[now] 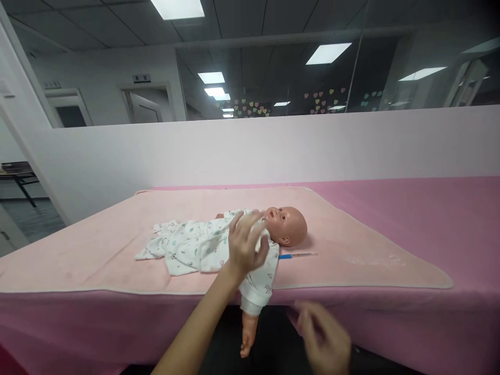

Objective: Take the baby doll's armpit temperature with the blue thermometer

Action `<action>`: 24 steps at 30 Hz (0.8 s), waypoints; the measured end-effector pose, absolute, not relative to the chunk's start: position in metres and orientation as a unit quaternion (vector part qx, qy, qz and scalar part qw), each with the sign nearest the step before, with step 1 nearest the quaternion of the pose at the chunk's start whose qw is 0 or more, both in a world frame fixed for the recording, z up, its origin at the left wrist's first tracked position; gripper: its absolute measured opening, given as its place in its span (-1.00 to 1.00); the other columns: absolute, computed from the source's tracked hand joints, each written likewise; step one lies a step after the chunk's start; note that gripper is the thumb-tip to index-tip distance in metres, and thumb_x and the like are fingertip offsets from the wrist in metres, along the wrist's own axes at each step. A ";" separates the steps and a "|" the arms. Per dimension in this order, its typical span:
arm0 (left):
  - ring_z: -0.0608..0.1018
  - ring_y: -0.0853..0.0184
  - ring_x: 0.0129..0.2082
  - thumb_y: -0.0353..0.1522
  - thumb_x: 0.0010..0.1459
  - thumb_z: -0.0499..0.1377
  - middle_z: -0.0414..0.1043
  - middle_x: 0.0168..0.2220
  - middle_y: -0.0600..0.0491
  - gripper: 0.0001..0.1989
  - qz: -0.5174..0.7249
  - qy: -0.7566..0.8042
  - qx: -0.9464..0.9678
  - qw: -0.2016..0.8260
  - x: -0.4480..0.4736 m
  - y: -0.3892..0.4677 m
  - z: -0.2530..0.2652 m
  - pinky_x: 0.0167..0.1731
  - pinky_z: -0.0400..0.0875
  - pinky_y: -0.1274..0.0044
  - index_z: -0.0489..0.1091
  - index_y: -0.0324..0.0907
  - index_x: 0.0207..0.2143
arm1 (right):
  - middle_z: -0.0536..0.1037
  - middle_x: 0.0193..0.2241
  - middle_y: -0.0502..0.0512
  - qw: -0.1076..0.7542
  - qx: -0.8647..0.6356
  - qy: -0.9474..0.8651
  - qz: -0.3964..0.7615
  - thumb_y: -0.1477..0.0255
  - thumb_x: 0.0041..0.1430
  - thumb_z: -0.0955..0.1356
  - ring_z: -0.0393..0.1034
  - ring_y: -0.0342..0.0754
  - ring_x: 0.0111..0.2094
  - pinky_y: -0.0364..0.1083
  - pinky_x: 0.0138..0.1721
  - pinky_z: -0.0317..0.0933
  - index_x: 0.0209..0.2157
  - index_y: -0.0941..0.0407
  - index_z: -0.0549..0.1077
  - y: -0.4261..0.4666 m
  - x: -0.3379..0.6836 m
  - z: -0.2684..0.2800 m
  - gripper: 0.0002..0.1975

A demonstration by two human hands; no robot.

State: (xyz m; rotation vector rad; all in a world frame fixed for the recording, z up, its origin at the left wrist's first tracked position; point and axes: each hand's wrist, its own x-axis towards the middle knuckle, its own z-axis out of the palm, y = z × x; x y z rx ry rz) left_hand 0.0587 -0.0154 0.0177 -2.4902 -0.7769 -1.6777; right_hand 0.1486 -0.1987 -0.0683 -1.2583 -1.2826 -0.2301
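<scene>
A baby doll lies on its back, its head to the right. It wears a white printed gown. My left hand is over the doll's chest and near shoulder, fingers stretched and thumb apart; whether it touches the cloth I cannot tell. The doll's near arm hangs over the table's front edge, out of a white sleeve cuff. Beside the doll's shoulder lies a thin thermometer-like stick with a blue end. My right hand, smeared by motion, is low in front of the table edge, right of the doll's arm.
A peach blanket is spread under the doll, over a pink tablecloth. A white half-wall with glass above borders the far side. Dark space shows below the table's front edge.
</scene>
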 end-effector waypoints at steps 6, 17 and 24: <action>0.41 0.28 -0.20 -0.37 0.18 -0.06 0.43 -0.25 0.02 -0.77 -0.483 -0.370 -0.791 0.058 0.059 0.004 0.005 -0.13 0.22 0.38 0.37 -0.16 -0.25 | 0.46 -0.22 0.25 0.329 -0.700 -0.606 -0.184 0.42 0.10 0.19 0.30 0.08 -0.14 0.00 -0.14 0.16 -0.25 0.19 0.41 -0.114 0.251 -0.034 -0.76; 0.41 0.31 -0.22 -0.36 0.16 -0.03 0.46 -0.27 0.07 -0.79 -0.457 -0.349 -0.812 0.098 0.057 0.002 -0.006 -0.18 0.17 0.43 0.39 -0.10 -0.25 | 0.47 -0.53 0.03 0.369 -0.695 -0.616 0.043 0.25 0.05 0.22 0.34 -0.09 -0.47 -0.16 -0.43 0.12 -0.47 0.11 0.39 -0.132 0.265 0.021 -0.75; 0.41 0.32 -0.24 -0.35 0.15 -0.01 0.46 -0.30 0.07 -0.81 -0.461 -0.354 -0.807 0.103 0.058 0.002 -0.007 -0.20 0.17 0.44 0.39 -0.10 -0.27 | 0.42 -0.66 0.03 0.427 -0.688 -0.575 0.113 0.18 0.07 0.17 0.30 -0.15 -0.63 -0.19 -0.58 0.12 -0.61 0.14 0.33 -0.115 0.249 0.023 -0.63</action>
